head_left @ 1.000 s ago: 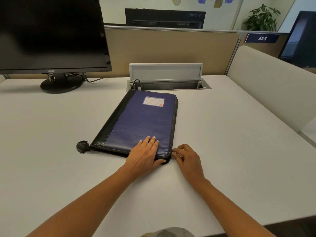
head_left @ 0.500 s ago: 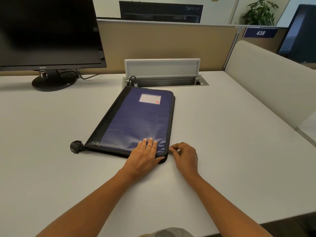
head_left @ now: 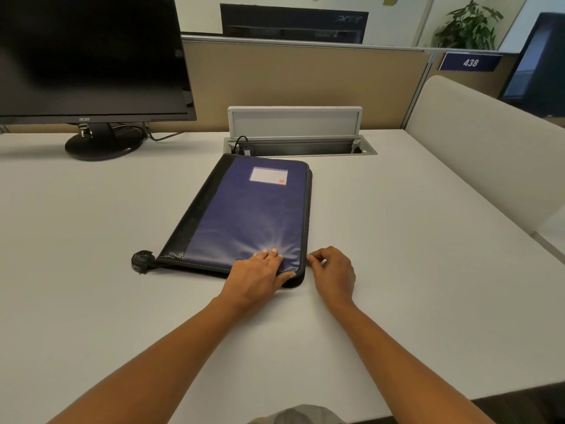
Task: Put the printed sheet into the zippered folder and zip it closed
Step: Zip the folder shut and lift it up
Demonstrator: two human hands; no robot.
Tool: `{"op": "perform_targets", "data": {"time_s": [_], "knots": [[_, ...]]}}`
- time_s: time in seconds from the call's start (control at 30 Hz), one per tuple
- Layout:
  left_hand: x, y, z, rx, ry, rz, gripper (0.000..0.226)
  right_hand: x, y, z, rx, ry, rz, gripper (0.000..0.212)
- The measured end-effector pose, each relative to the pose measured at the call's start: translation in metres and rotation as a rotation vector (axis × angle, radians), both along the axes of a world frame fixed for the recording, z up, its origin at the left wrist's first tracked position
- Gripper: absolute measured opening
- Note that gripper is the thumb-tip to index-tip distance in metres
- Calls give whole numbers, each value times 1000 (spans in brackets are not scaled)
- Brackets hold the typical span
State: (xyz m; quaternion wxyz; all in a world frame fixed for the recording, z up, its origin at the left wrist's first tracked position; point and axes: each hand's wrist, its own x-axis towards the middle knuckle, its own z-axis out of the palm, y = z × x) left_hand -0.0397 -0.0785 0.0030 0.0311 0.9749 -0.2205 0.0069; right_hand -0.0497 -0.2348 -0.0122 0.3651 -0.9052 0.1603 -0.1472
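Observation:
A blue zippered folder (head_left: 244, 209) with a black spine and a white label lies closed and flat on the white desk (head_left: 91, 301). My left hand (head_left: 258, 275) presses flat on its near right corner, fingers spread, thumb over the edge. My right hand (head_left: 331, 272) sits just right of that corner, thumb and forefinger pinched on the zipper pull at the folder's right edge. No printed sheet is visible. A black round tab (head_left: 141, 261) sticks out at the folder's near left corner.
A black monitor (head_left: 88, 56) stands at the back left on a round base. An open cable tray (head_left: 301, 145) with a raised lid lies behind the folder. A tan partition runs along the back, a beige divider (head_left: 489, 154) on the right.
My right hand has slid a little forward, from the near corner onto the folder's right edge, fingers pinched. The left hand stays pressed on the corner. The camera shifted slightly.

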Motion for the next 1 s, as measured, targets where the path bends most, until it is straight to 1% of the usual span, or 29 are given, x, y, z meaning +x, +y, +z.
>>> {"op": "perform_targets", "data": {"time_s": [0.13,0.23,0.37,0.53,0.6,0.67,0.7,0.77,0.83,0.9,1.0], "knots": [[1,-1,-5,29,-3,-1,69,-3,0,-1,-11,-8,24,11],[1,0,-8,40,-22,-25,74,-6,1,-2,-15,-16,56,11],[1,1,-11,12,-49,-35,71,-7,1,-3,-15,-15,81,16],[-3,-4,-5,31,-83,-47,64,-7,0,-3,-1,-12,82,17],[-5,-7,4,13,-177,-91,55,-7,0,-3,6,-15,89,17],[-4,-9,7,4,-329,-138,47,-7,0,-2,16,-20,93,16],[-2,-10,6,-3,-301,-140,49,-8,0,-2,23,-23,92,16],[2,-14,1,21,-142,-100,64,-8,0,-2,31,-25,87,15],[7,-15,-5,53,-50,-35,76,-7,0,-3,31,-26,84,15],[11,-17,-10,66,20,3,79,-7,0,-3,31,-25,85,15],[14,-18,-12,113,75,-18,78,-5,0,-2,22,-24,88,15]]}}
